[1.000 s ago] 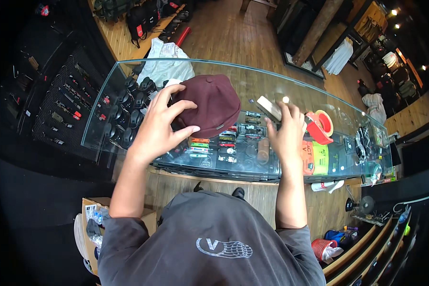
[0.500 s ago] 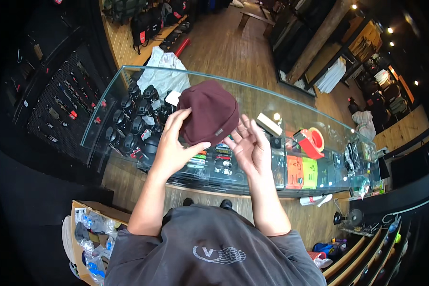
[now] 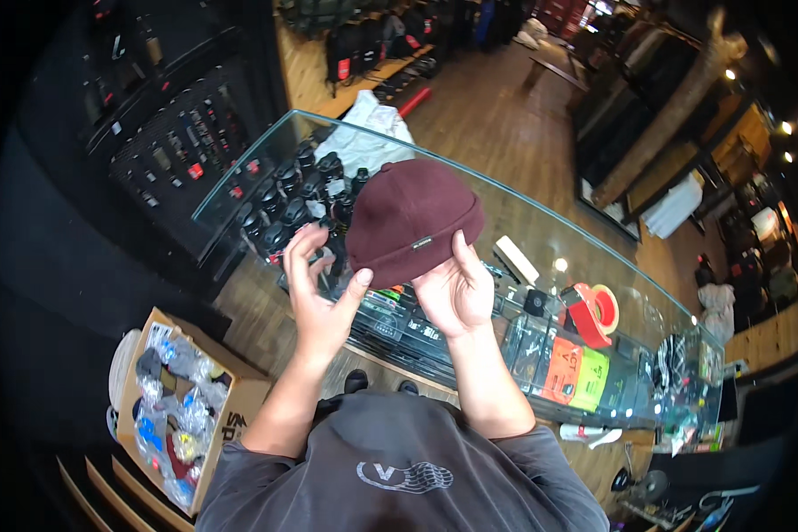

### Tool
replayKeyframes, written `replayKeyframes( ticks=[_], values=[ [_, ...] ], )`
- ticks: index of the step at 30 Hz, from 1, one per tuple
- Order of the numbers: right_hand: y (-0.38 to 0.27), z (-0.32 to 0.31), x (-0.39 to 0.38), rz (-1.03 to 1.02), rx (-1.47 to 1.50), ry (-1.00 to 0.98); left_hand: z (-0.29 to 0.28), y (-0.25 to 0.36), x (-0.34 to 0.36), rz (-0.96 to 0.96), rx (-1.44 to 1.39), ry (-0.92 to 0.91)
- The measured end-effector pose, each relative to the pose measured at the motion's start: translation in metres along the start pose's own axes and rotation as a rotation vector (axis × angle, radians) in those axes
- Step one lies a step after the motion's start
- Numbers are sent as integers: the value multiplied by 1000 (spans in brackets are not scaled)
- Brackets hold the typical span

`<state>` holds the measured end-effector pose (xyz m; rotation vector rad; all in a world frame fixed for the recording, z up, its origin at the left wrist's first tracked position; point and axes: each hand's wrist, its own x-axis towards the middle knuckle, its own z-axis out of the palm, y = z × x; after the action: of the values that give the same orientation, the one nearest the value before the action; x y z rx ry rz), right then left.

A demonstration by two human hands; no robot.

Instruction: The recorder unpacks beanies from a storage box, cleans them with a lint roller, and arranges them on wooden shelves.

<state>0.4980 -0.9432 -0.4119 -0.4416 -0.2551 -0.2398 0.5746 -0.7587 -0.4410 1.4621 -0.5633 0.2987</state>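
Note:
A maroon beanie [image 3: 412, 217] with a folded cuff and a small dark label is held up over the glass display counter [image 3: 381, 341]. My right hand [image 3: 459, 297] grips its cuff, the thumb on the front near the label and the fingers underneath, partly hidden. At the beanie's left edge, my left hand [image 3: 315, 288] has its fingers spread apart and away from the fabric. Only the left thumb tip meets the lower corner of the cuff, or lies just in front of it; I cannot tell which.
On the counter lie several black round-bodied items [image 3: 279, 208], a white cloth bag [image 3: 363, 133], a pale block [image 3: 516, 259] and a red tape dispenser [image 3: 587, 317]. An open cardboard box [image 3: 248, 403] of plastic-wrapped goods stands at the lower left. Tools hang on the wall rack [image 3: 182, 142].
The beanie has turned so its cuff and label face me more squarely. My right hand has closed on the cuff, while my left fingers have come off the side. The view has swung left.

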Motion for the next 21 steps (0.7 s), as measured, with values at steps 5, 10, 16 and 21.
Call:
replayKeyframes(
  ticks=[5,10,16,21],
  values=[
    [24,-2,-3,71,78,-8,-21,29,-58,-172,22,-95],
    [56,15,-17,154,-14,-192,-14,59,-80,-311,-415,74],
    [100,31,-37,417,-28,-313,-49,110,-86,-284,-618,439],
    [139,40,-72,805,-292,-418,-113,130,-121,-214,-748,666]
  ],
)
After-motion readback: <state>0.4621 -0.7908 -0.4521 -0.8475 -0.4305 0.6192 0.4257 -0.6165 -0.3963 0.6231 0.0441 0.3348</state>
